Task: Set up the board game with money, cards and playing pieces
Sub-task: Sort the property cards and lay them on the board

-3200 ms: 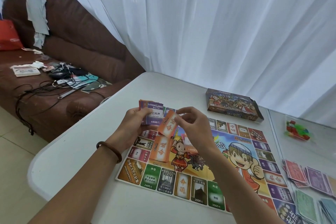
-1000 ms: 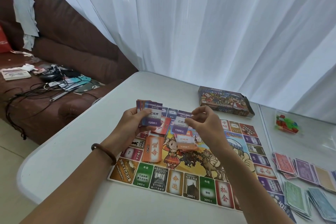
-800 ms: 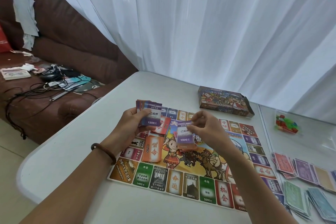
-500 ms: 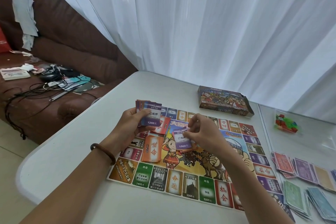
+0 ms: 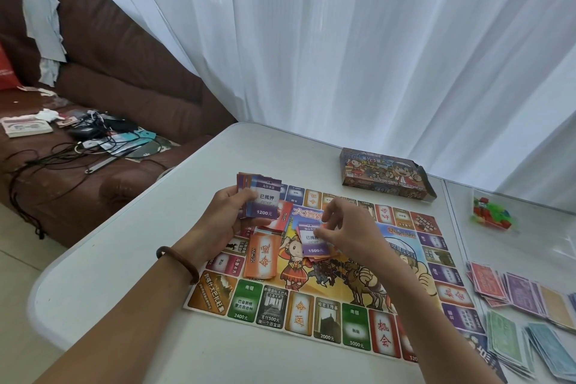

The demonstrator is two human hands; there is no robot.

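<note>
Head view, left hand (image 5: pixel 229 216) gripping card stack (image 5: pixel 264 201), right hand (image 5: pixel 353 227) pinching purple card (image 5: pixel 311 245)

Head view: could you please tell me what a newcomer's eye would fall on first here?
The colourful game board fills the table's middle. Over it, the left hand grips a fan of cards and the right hand touches a 1500 card on a pile. Paper money lies spread at the right.

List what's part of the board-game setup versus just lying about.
Job: board, card stack in left hand, purple 1500 card at right hand, orange cards, money piles, bag of pieces, box.
Lying about: sofa, cables, booklet, red bag.
</note>
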